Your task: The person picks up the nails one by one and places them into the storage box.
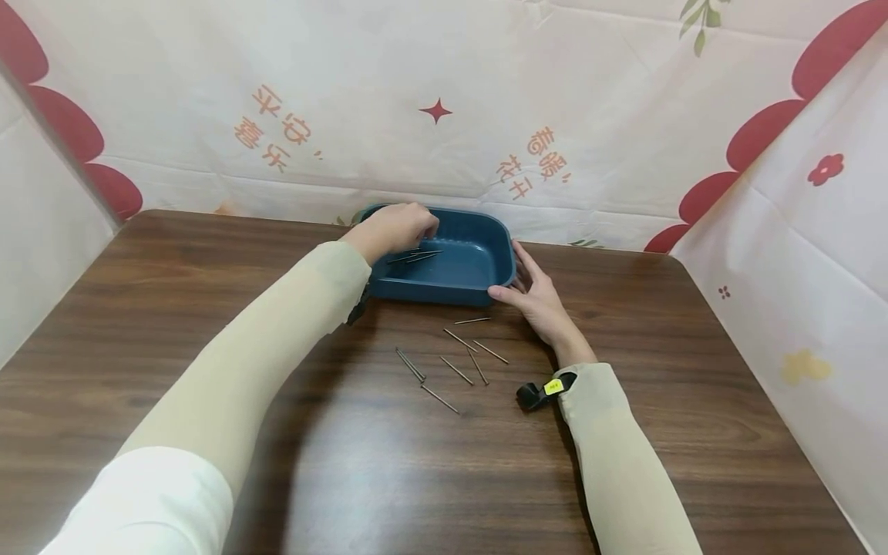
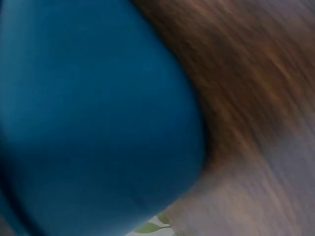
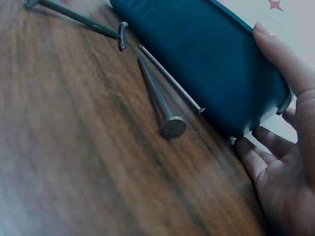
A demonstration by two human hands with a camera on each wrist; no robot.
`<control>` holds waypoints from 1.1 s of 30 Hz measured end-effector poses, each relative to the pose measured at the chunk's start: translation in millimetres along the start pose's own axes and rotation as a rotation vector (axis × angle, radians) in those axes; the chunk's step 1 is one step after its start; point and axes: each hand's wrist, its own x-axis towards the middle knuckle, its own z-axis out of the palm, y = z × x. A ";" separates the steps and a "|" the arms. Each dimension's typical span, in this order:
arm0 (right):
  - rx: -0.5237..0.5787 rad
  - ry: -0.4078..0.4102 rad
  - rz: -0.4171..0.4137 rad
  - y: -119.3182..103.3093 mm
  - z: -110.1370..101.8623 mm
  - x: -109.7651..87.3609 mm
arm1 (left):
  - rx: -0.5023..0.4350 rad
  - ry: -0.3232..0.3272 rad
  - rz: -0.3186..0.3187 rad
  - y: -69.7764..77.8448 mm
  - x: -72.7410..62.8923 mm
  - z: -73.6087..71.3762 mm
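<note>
A blue plastic bin (image 1: 444,293) stands at the back of the table with several nails (image 1: 425,256) lying in its left part. My left hand (image 1: 397,230) reaches over the bin's left side, its fingers bent downward; whether they hold anything is hidden. In the left wrist view the blurred bin wall (image 2: 98,98) fills much of the picture, and no fingers show. My right hand (image 1: 541,304) grips the bin's right end, thumb at the near corner and fingers around the side. In the right wrist view the thumb (image 3: 283,61) lies against the bin (image 3: 211,69).
Several loose nails (image 1: 458,370) lie scattered on the brown wooden table (image 1: 388,478) in front of the bin. One large nail head (image 3: 173,127) shows close in the right wrist view. A printed cloth (image 1: 388,92) hangs behind the table.
</note>
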 end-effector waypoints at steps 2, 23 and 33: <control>0.004 0.001 -0.005 -0.2 0.6 0.4 | 0.016 -0.002 0.007 -0.8 1.2 2.3; 0.012 0.001 -0.007 -1.9 1.2 0.4 | 0.015 -0.046 -0.044 -5.0 16.1 18.6; -0.008 0.001 0.003 -2.3 -0.5 -0.1 | 0.034 0.006 -0.013 3.2 7.6 5.1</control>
